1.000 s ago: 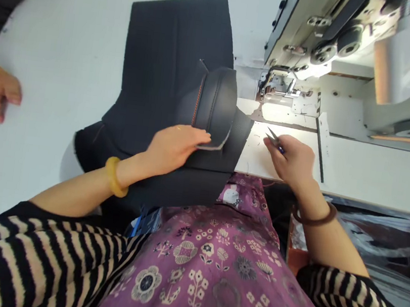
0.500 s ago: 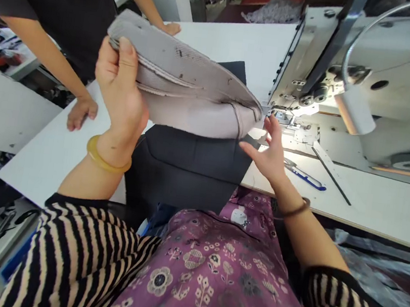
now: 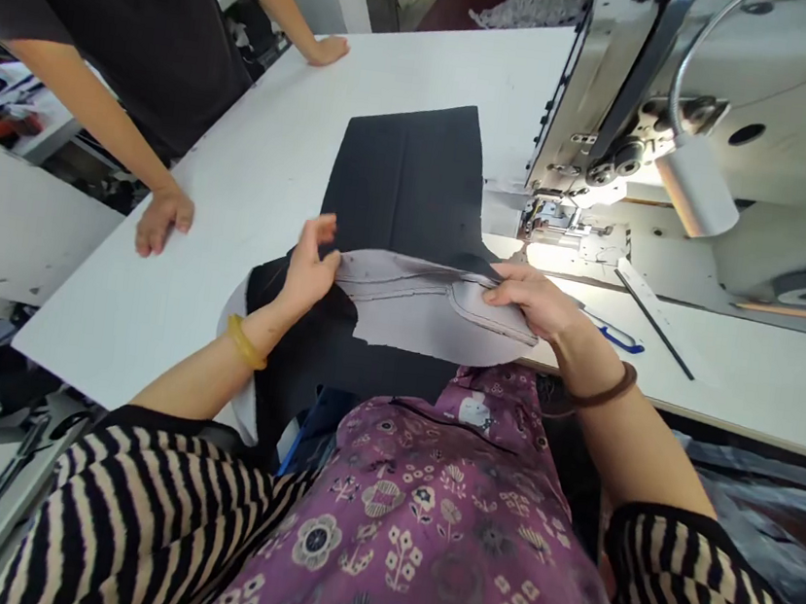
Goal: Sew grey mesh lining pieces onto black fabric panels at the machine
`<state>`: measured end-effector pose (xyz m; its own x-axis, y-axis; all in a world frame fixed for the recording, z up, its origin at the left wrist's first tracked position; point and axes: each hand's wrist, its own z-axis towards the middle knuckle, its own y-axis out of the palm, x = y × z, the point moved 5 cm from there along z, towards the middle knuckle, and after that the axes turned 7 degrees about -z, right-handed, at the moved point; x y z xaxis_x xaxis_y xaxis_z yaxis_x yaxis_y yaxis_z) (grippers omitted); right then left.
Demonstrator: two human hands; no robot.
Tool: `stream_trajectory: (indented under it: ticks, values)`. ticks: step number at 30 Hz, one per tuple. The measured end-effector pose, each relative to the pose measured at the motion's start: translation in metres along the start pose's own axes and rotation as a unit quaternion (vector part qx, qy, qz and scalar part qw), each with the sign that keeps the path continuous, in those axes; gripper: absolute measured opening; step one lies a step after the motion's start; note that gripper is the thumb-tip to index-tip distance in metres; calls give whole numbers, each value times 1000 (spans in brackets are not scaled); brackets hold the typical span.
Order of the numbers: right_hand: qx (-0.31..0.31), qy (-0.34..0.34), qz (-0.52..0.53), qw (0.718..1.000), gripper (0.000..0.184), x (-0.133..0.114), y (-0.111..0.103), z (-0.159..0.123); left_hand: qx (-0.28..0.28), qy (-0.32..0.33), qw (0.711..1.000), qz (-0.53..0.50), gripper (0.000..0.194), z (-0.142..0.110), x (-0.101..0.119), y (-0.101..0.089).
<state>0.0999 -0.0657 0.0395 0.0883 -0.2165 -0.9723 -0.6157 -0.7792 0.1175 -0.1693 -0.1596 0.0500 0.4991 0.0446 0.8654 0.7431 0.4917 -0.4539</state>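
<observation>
We now have the grey piece [image 3: 430, 320] down on the table [image 3: 157, 272], where half a second ago our left hand [image 3: 308, 266] was holding it high in the air. It lies with the grey backing up, across the near end of the black panel [image 3: 407, 180], just in front of the sewing machine [image 3: 688, 131]. Our left fingers pinch its left edge between thumb and forefinger, the other fingers a little spread above. Our right hand [image 3: 532, 298], which was open and reaching before, now rests on the right end of the piece, fingers pressed together and flat on the curved seam. The piece is turned over and settled, so we judge that the flipping is finished and we are holding it to smooth or align the edge. The blue snips [image 3: 615, 338] lie on the table behind our right wrist. Another person's hand [image 3: 163, 219] rests on the table at the left, well apart.
</observation>
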Motion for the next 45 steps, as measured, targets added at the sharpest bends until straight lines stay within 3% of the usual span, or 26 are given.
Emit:
stream_trajectory:
  ticks: [1, 2, 3, 5, 8, 10, 13, 16, 18, 20, 22, 24, 27, 30, 32, 33, 35, 37, 39, 41, 45]
  values:
    - [5, -3, -30, 1000, 18, -2, 2, 2, -8, 70, 996, 53, 57, -4, 20, 6]
    - [-6, -7, -57, 998, 18, -5, 5, 3, -53, 128, 985, 102, 60, -8, 41, 16]
    - [-27, -12, -75, 997, 19, -9, 10, 5, -141, 153, 968, 139, 61, -10, 58, 30]
    - [-83, -21, -96, 992, 22, -16, 16, 6, -311, 147, 927, 149, 60, -14, 81, 55]
    - [-149, -48, -173, 972, 21, -24, 13, 3, -407, 35, 911, 60, 45, -7, 87, 76]
    - [-132, -98, -270, 949, 25, -26, 5, 1, -417, -64, 906, -26, 44, -3, 75, 83]
    - [-16, -184, -396, 900, 28, -21, -2, 0, -399, -122, 897, -149, 45, -5, 59, 86]
    - [106, -187, -504, 837, 36, 3, 5, 3, -385, -143, 887, -210, 48, -7, 44, 88]
    - [161, -169, -569, 789, 46, 24, 10, 2, -348, -203, 894, -196, 48, -4, 26, 88]
    - [166, -171, -614, 752, 58, 43, 11, -6, -275, -258, 913, -156, 45, 3, 5, 83]
    - [139, -170, -644, 733, 70, 60, 6, -24, -212, -269, 932, -121, 44, 12, -11, 78]
    - [138, -139, -668, 718, 66, 68, -4, -48, -196, -240, 946, -94, 46, 21, -20, 79]
    - [191, -108, -678, 702, 46, 64, -11, -77, -212, -176, 960, -43, 43, 31, -23, 85]
    - [158, -196, -692, 676, 44, 54, 15, -79, -214, -96, 972, 20, 26, 37, -4, 89]
    - [112, -240, -711, 651, 48, 56, 35, -69, -211, 16, 973, 88, 28, 36, 23, 91]
    - [98, -250, -718, 642, 50, 58, 41, -64, -222, 82, 962, 133, 32, 32, 38, 94]
    - [96, -262, -723, 632, 50, 64, 47, -56, -299, 185, 906, 237, 35, 16, 61, 109]
    - [123, -283, -722, 619, 45, 68, 46, -54, -387, 225, 835, 321, 34, 0, 67, 127]
    - [152, -297, -722, 606, 40, 69, 41, -56, -442, 236, 786, 362, 38, -10, 65, 142]
    - [169, -297, -722, 601, 38, 69, 34, -57, -461, 241, 767, 375, 42, -11, 62, 155]
    - [166, -298, -717, 608, 39, 64, 19, -54, -449, 263, 758, 394, 44, -1, 66, 172]
